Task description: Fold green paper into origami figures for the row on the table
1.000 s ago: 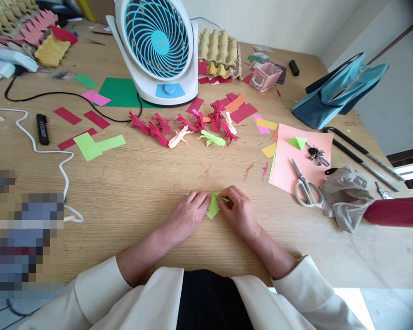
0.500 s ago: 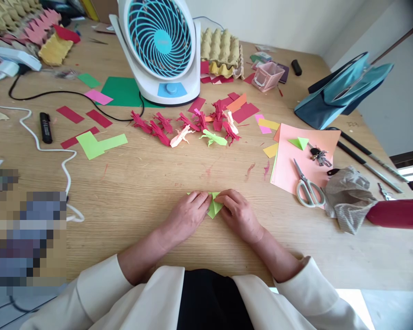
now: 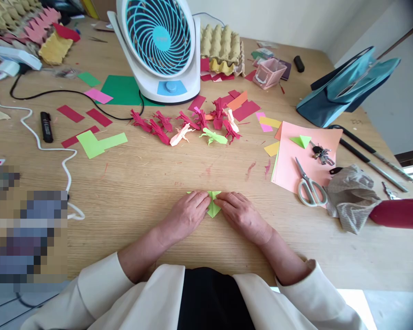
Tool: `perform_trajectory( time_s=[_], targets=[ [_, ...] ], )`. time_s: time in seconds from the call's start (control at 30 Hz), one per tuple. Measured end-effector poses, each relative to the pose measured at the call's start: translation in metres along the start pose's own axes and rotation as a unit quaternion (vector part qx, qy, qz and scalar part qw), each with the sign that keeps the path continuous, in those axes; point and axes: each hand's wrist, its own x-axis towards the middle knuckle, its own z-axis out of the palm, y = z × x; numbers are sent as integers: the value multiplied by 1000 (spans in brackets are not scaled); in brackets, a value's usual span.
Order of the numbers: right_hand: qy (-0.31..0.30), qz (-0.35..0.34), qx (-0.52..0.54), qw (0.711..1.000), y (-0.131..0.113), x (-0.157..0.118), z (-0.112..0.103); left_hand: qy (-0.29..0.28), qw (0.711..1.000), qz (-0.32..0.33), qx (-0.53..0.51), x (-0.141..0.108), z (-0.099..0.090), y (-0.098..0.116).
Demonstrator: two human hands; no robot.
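Wooden tabletop [image 3: 141, 174], pale wall behind fan [image 3: 161, 41]. Folded green paper [image 3: 214, 209] pressed flat near front edge, between left hand [image 3: 188, 211] and right hand [image 3: 244, 215]; fingers of each held together, laid on paper. Scissors [image 3: 310, 189] placed on pink sheets [image 3: 287, 160], to right.

Bare table [image 3: 141, 178] just beyond both hands; farther fwd, paper figs [image 3: 158, 132] block, w/ fan [image 3: 161, 39] behind. L of L hand [image 3: 186, 214]: open till cord [image 3: 66, 172]. R of R hand [image 3: 246, 217]: open till scissors [image 3: 309, 187] & bag [image 3: 351, 197].
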Motion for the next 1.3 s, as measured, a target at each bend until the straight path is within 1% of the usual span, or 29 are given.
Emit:
perform_trajectory(
  time_s=[0.2, 0.3, 0.8, 1.0, 1.3],
  targets=[
    [-13, -16, -31, 999, -2, 2, -5, -28, 1000, -11, -1, 2, -1, 1],
    [-17, -17, -39, 999, -3, 3, -7, -32, 999, -15, 1, 2, 1, 2],
    [-36, -19, -47, 998, -2, 1, -10, -38, 999, -25, -19, 4, 1, 2],
    [-41, -14, -27, 999, -1, 0, -9, -43, 999, -25, -23, 4, 0, 2],
    [-35, -19, -35, 999, -1, -3, -8, -51, 998, -23, -25, 3, 1, 1]
  ],
)
